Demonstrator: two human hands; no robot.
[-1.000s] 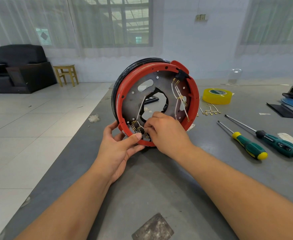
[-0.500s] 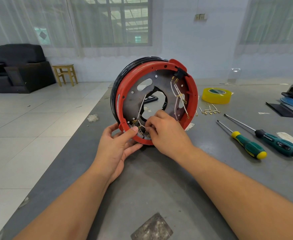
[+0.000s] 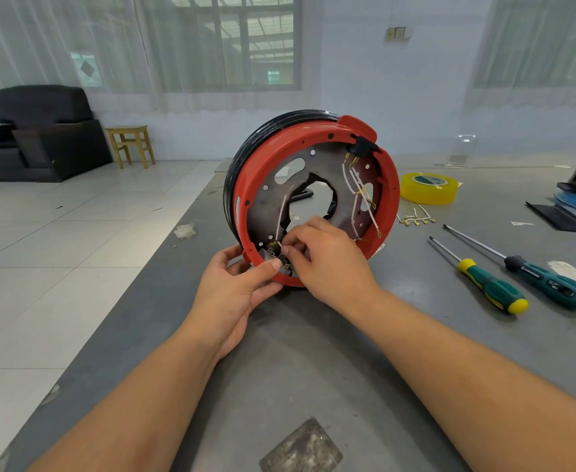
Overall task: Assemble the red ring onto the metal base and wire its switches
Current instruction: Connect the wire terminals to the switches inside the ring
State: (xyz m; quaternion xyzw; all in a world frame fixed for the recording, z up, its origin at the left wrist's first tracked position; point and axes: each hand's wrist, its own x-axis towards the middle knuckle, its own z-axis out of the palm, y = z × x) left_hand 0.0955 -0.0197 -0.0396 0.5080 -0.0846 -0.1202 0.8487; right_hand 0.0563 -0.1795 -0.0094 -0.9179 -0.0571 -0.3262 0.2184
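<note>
On the grey worktop, the left hand grips the lower rim of the red ring, thumb on its edge. The right hand pinches a white wire at the bottom switch terminals. The ring stands upright around the metal base. Two screwdrivers and yellow tape lie farther right.

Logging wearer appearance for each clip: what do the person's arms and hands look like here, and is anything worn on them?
Both forearms are bare up to the frame's lower edge: no sleeves in view. The left hand and right hand wear no gloves, and no watch, bracelet or ring shows on the wrists or the visible fingers. The left thumbnail is short. No tape, markings or cables appear on either arm.
</note>
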